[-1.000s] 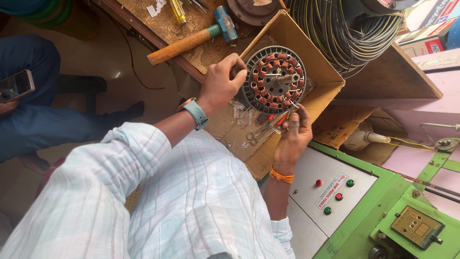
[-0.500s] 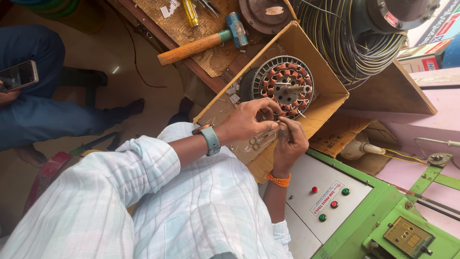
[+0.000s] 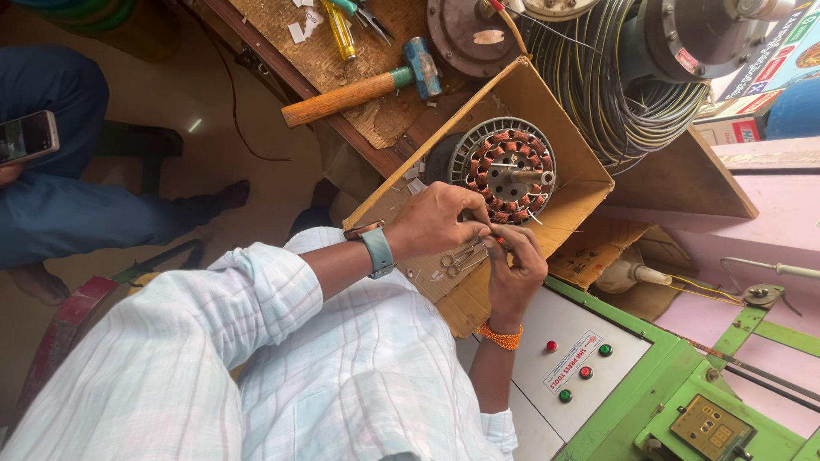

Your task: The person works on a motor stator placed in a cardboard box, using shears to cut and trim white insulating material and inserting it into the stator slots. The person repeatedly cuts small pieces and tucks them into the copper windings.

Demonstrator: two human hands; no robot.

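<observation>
Left hand (image 3: 440,224) has closed in, both it and right hand (image 3: 515,269) pinching a small red-tipped piece (image 3: 499,242).

1. The stator (image 3: 511,169) sits in the box (image 3: 589,183), toward its far end.
2. Scissors (image 3: 459,258) lie on the box's near flap, just under the hands.
3. The left hand (image 3: 436,224) and right hand (image 3: 515,269) meet fingertip to fingertip just before the stator, left hand on the left.
4. The hammer (image 3: 363,85) lies on the bench (image 3: 282,43), behind and left of the box; a screwdriver (image 3: 342,30) and pliers (image 3: 371,19) lie behind it.
5. The wire coil (image 3: 623,111) stands behind and right of the box.
6. The control panel (image 3: 576,358) lies right of the right forearm, before the box.
7. Another person's leg (image 3: 77,213) is far left, a phone (image 3: 27,137) above it.
</observation>
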